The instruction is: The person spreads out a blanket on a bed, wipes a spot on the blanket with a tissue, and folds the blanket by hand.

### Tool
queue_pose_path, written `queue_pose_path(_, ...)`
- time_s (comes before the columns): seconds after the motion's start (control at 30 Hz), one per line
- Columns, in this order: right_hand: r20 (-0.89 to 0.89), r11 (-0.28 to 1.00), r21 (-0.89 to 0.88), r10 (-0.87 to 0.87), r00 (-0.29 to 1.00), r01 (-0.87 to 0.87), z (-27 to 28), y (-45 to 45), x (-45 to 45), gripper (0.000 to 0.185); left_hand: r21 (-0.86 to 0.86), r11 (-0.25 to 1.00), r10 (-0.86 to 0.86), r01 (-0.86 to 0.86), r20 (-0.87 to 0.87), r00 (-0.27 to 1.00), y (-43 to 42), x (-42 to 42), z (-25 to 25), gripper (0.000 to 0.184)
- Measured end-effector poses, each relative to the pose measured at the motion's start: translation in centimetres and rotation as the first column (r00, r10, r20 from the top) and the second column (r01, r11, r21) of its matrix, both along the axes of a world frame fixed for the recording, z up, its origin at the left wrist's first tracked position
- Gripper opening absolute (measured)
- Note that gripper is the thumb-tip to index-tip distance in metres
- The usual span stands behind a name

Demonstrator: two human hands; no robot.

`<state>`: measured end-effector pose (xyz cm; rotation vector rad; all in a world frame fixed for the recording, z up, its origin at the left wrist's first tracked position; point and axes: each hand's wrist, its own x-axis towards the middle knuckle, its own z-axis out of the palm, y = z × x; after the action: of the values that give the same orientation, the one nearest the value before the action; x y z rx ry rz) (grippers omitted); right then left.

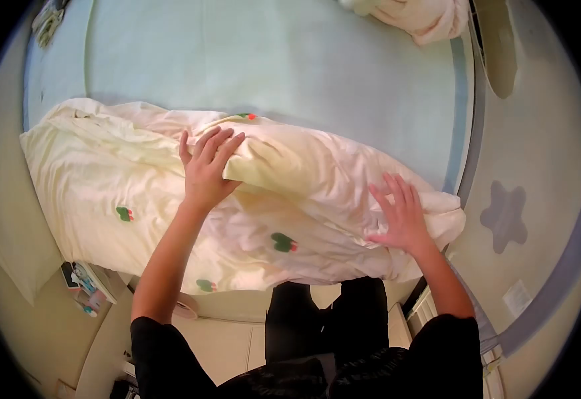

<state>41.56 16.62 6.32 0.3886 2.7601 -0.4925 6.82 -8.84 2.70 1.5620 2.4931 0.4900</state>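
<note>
A cream-pink quilt (150,179) with small green and red printed motifs lies rumpled and folded along the near side of the bed. My left hand (209,166) rests on its upper middle part, fingers spread, with a raised fold of the cloth between thumb and forefinger. Towards the quilt's right end, my right hand (402,216) is at the cloth with its fingers apart and thumb stretched out. Whether the right palm presses on the fabric I cannot tell.
Beyond the quilt stretches a pale blue-green bed sheet (270,60). A bunched pink cloth (427,16) lies at the far right, and a small folded cloth (49,23) at the far left. A shelf with small items (87,282) stands at lower left. The grey floor has a star-shaped patch (504,216).
</note>
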Motion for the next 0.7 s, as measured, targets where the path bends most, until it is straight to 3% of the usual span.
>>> queue_pose_path(0.1, 0.353, 0.997, -0.011, -0.063, 0.933, 0.071, -0.6, 0.9, 5.6, 0.077, 0.041, 0.996, -0.087, 0.085, 0.054, 0.995, 1.5, 0.2, -0.9, 0.069)
queue_pose_path(0.13, 0.483, 0.993, -0.034, -0.084, 0.872, 0.115, -0.7, 1.6, 7.2, 0.080, 0.054, 0.990, -0.132, 0.129, 0.055, 0.990, 2.5, -0.2, -0.7, 0.057)
queue_pose_path(0.23, 0.389, 0.901, -0.208, -0.281, 0.877, 0.381, -0.6, 7.6, 9.2, 0.067, -0.004, 0.982, -0.189, 0.189, 0.023, 0.982, 2.9, -3.5, -3.1, 0.045)
queue_pose_path(0.3, 0.171, 0.877, -0.009, -0.472, 0.865, 0.480, 0.0, 12.9, 8.5, 0.064, 0.041, 0.997, -0.058, 0.057, 0.005, 0.998, 5.2, -5.3, -2.5, 0.036)
queue_pose_path(0.37, -0.234, 0.819, 0.119, -0.526, 0.817, 0.561, -1.0, 20.3, 7.6, 0.056, -0.065, 0.995, 0.070, -0.077, -0.102, 0.992, 8.5, -7.5, -1.8, 0.035)
queue_pose_path(0.4, -0.284, 0.740, 0.263, -0.554, 0.783, 0.619, -0.5, 23.7, 5.6, 0.052, -0.096, 0.990, 0.091, -0.099, -0.087, 0.992, 10.3, -8.8, -1.5, 0.030)
queue_pose_path(0.47, -0.556, 0.744, 0.313, -0.361, 0.749, 0.590, -2.1, 30.5, 3.9, 0.048, -0.145, 0.974, 0.163, -0.174, -0.086, 0.983, 14.0, -9.9, -2.4, 0.026)
queue_pose_path(0.53, -0.392, 0.720, 0.294, -0.509, 0.767, 0.628, -5.5, 34.4, 3.1, 0.046, -0.174, 0.945, 0.256, -0.277, -0.134, 0.957, 17.3, -10.2, -3.3, 0.025)
queue_pose_path(0.57, -0.298, 0.711, 0.283, -0.573, 0.763, 0.644, -7.3, 35.2, 3.1, 0.045, -0.087, 0.949, 0.287, -0.304, -0.166, 0.943, 17.8, -9.9, -4.3, 0.026)
queue_pose_path(0.63, -0.356, 0.660, 0.220, -0.631, 0.689, 0.718, -10.9, 35.0, 3.0, 0.048, 0.085, 0.935, 0.355, -0.345, -0.222, 0.908, 18.5, -8.9, -6.0, 0.027)
queue_pose_path(0.7, -0.463, 0.650, 0.174, -0.609, 0.644, 0.740, -12.2, 34.8, 3.0, 0.051, -0.036, 0.962, 0.265, -0.271, -0.113, 0.957, 18.0, -8.2, -5.7, 0.036)
